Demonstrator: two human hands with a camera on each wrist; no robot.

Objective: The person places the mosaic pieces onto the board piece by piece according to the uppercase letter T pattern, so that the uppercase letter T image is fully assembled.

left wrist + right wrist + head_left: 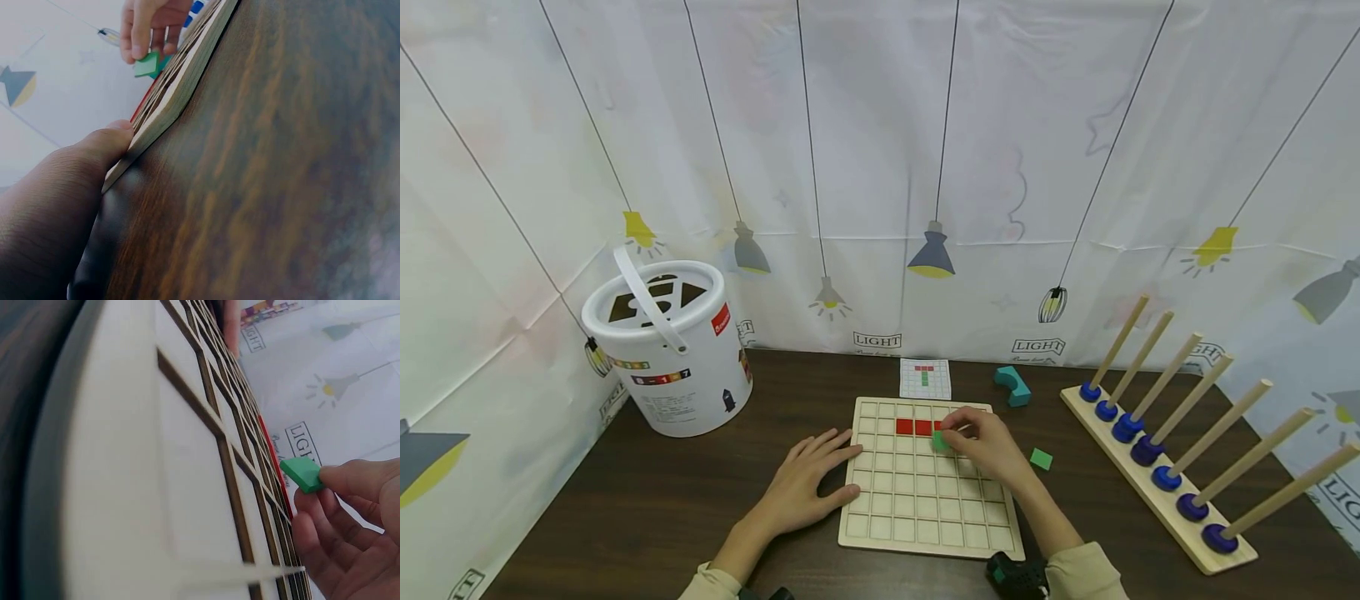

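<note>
A wooden grid board (930, 550) lies flat on the table. Three red tiles (914, 427) sit side by side in one of its upper rows. Above the board, just below the red row, my right hand (988, 446) pinches a green square tile (302, 474) between thumb and fingers. My left hand (808, 483) lies at the board's left edge, fingers spread, with fingertips and thumb touching the frame; its thumb (103, 147) shows on the edge in the left wrist view. Right of the board lies another green tile (1041, 458).
Behind the board is a small card (925, 392) printed with a red and green pattern. A teal curved block (1015, 386) lies beside it. A white bucket (696, 392) stands at left. At right is a peg stand (1157, 492) with blue rings on its pegs.
</note>
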